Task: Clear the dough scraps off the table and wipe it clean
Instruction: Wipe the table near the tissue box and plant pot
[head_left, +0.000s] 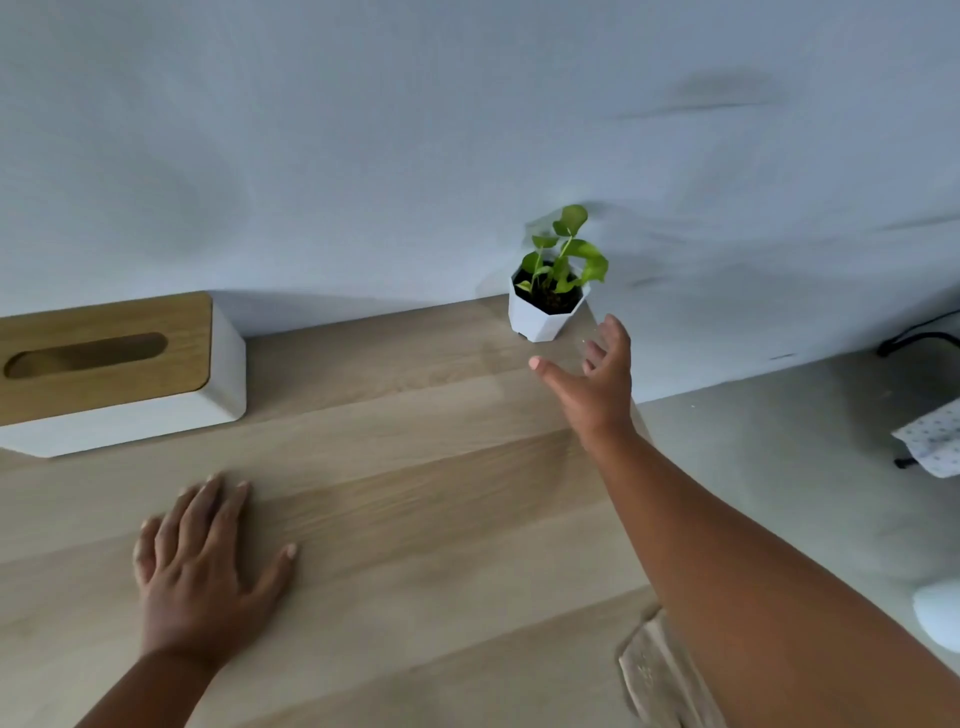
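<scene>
The wooden table (395, 467) fills most of the view, and no dough scraps show anywhere on the part that is visible, so the clearing looks done or nearly so; whether it has been wiped cannot be told from its surface. A white tissue box with a wooden lid (111, 371) stands at the far left, near the wall. At the near right edge lies a crumpled beige cloth (657, 670), partly hidden under the right forearm, and neither hand touches it. The left hand (200, 566) rests flat on the table, fingers spread, holding nothing. The right hand (597, 379) is stretched out, fingers loosely spread and empty, just beside the small potted plant (550, 296) at the table's far edge, perhaps to move it.
</scene>
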